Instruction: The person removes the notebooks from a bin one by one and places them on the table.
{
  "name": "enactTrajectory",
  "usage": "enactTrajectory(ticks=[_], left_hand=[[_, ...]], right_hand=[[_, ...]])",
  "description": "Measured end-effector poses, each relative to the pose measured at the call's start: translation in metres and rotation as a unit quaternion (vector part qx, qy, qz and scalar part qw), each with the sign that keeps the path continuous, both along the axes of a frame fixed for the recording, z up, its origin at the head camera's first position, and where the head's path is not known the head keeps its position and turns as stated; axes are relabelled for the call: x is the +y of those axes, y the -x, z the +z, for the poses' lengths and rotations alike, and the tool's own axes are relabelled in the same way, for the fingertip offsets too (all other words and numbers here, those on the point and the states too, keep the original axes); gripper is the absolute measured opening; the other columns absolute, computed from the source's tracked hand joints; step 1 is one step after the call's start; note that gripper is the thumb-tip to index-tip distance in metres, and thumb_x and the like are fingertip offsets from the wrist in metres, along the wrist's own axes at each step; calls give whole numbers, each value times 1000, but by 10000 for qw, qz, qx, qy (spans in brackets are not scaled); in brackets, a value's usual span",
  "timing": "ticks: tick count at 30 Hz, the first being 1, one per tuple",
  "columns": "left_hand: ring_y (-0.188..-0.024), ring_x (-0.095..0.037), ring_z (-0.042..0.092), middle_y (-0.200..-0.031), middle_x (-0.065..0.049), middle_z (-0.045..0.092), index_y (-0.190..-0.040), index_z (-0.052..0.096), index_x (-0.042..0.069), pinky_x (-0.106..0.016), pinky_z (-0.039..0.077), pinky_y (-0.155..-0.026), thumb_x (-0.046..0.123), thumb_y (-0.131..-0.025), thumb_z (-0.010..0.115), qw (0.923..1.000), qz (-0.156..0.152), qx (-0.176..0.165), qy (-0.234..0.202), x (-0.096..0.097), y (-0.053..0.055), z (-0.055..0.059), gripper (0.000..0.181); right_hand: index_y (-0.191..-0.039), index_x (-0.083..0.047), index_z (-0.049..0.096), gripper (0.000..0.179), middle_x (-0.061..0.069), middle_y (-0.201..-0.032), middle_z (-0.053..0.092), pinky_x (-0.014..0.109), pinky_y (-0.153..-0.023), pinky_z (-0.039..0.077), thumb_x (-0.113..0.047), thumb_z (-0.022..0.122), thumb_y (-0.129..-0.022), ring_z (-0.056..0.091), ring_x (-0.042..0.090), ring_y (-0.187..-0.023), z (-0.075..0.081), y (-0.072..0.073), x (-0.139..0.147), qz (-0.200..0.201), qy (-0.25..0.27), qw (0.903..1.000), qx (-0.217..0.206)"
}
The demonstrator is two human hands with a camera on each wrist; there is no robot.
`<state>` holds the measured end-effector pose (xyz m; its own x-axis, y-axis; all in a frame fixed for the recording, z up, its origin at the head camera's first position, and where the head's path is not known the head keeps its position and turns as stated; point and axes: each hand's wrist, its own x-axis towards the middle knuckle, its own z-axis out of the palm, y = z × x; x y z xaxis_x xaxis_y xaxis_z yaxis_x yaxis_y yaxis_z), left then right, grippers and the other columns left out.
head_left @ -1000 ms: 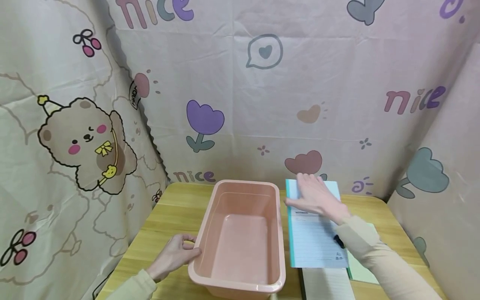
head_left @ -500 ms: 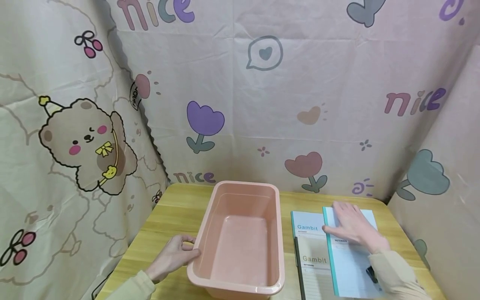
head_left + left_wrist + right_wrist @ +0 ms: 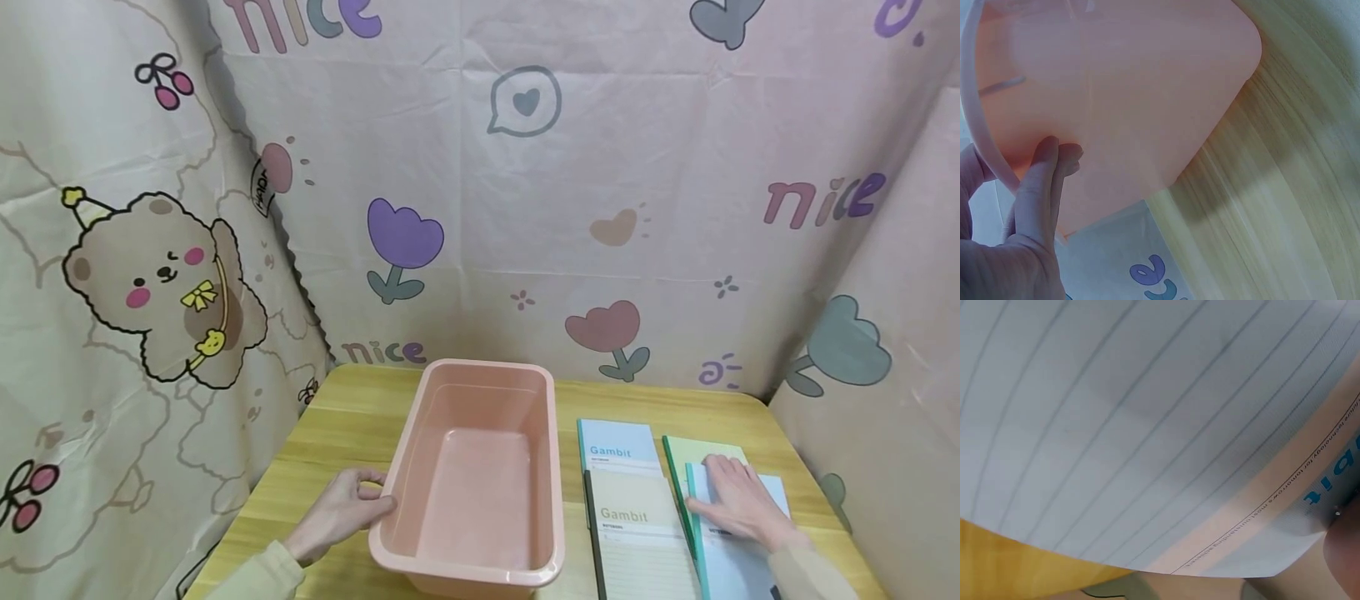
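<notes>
My left hand [image 3: 337,512] pinches the left rim of a pink plastic bin [image 3: 558,475]. In the left wrist view its fingers [image 3: 1041,181] lie against the bin's outer wall. Nothing shows inside the bin. Over at the right, my right hand [image 3: 742,504] grips a light blue notebook [image 3: 738,571] from above, with fingers across its cover and the thumb near its left edge. This notebook overlaps a green notebook [image 3: 682,452]. The right wrist view is filled by its lined cover [image 3: 1116,425], with a fingertip [image 3: 1344,544] at the edge.
Between the bin and the right hand, a beige notebook [image 3: 637,554] with a dark spine lies partly over another blue notebook [image 3: 617,437]. The wooden table [image 3: 360,417] ends at a patterned cloth [image 3: 480,208] behind, with more cloth at both sides.
My right hand has carried the light blue notebook rightward and nearer to me, uncovering the other blue, beige and green notebooks. The left hand stays on the bin's rim.
</notes>
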<state>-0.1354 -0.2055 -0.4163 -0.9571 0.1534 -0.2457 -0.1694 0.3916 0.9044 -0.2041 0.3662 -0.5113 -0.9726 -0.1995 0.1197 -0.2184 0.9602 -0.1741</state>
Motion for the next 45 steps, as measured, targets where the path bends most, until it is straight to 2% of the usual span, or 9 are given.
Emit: enactTrajectory(ticks=[8, 12, 15, 22, 27, 32, 35, 38, 45], left_hand=[[-85, -26, 75, -100, -26, 75, -123, 46, -20, -40, 65, -79, 5, -86, 63, 10000, 11, -13, 51, 0, 1, -1, 48], [-86, -27, 75, -101, -27, 74, -123, 46, -20, -40, 65, -80, 5, -87, 62, 10000, -40, -25, 2, -1, 1, 0, 48], [-86, -26, 75, -101, -27, 74, -123, 45, -20, -40, 65, -80, 5, -87, 62, 10000, -64, -28, -30, -1, 0, 0, 48], [-86, -26, 75, -100, -25, 75, -124, 45, -19, -40, 65, -80, 6, -87, 62, 10000, -11, -71, 21, -1, 1, -1, 48], [-85, -26, 75, -99, -24, 75, -124, 45, -19, -40, 65, -80, 6, -86, 62, 9999, -31, -105, 21, -1, 1, 0, 48], [-86, -25, 75, -99, -22, 75, -124, 45, -19, -39, 65, -81, 7, -86, 62, 9999, -58, -134, -8, -1, 0, 1, 49], [-85, -25, 75, -98, -23, 75, -124, 45, -19, -39, 65, -81, 7, -86, 62, 9999, -97, -134, -36, -1, 0, 2, 49], [-85, -26, 75, -98, -23, 75, -124, 45, -20, -40, 65, -81, 7, -86, 62, 9998, -147, -114, -58, -1, 0, 2, 49], [-85, -27, 75, -97, -23, 75, -125, 44, -21, -41, 65, -81, 6, -88, 61, 9998, -181, -82, -49, -2, 1, 1, 49]], right_hand=[[-119, 7, 52, 73, 23, -112, 62, 69, -94, 43, -51, 73, -80, 56, 46, -107, -23, -2, 12, -29, -32, 9981, -620], [-124, 11, 50, 78, 30, -119, 60, 74, -98, 39, -51, 71, -82, 53, 55, -114, -33, -4, 17, -48, 24, 9971, -764], [-125, 11, 50, 78, 31, -120, 60, 73, -96, 39, -52, 70, -84, 53, 53, -114, -39, -5, 20, -45, 105, 9964, -846], [-128, 13, 48, 81, 28, -121, 59, 69, -96, 39, -56, 63, -89, 52, 47, -113, -52, -5, 24, -150, 202, 9907, -1341], [-125, 10, 49, 77, 22, -115, 59, 66, -92, 41, -55, 64, -88, 52, 42, -108, -57, -5, 21, -77, 227, 9940, -1068], [-120, 4, 53, 68, 13, -106, 55, 51, -82, 40, -54, 66, -87, 47, 30, -98, -62, -6, 18, -68, 125, 9975, -688], [-117, 2, 53, 64, 10, -102, 53, 46, -79, 38, -53, 67, -87, 44, 28, -94, -63, -6, 17, -70, 77, 9985, -536], [-117, 1, 54, 63, 11, -102, 52, 47, -79, 39, -52, 67, -86, 45, 28, -94, -64, -7, 16, -89, 56, 9989, -463], [-119, -2, 55, 62, 13, -109, 54, 57, -84, 43, -51, 71, -85, 48, 32, -99, -65, -10, 14, -111, 289, 9993, -211]])
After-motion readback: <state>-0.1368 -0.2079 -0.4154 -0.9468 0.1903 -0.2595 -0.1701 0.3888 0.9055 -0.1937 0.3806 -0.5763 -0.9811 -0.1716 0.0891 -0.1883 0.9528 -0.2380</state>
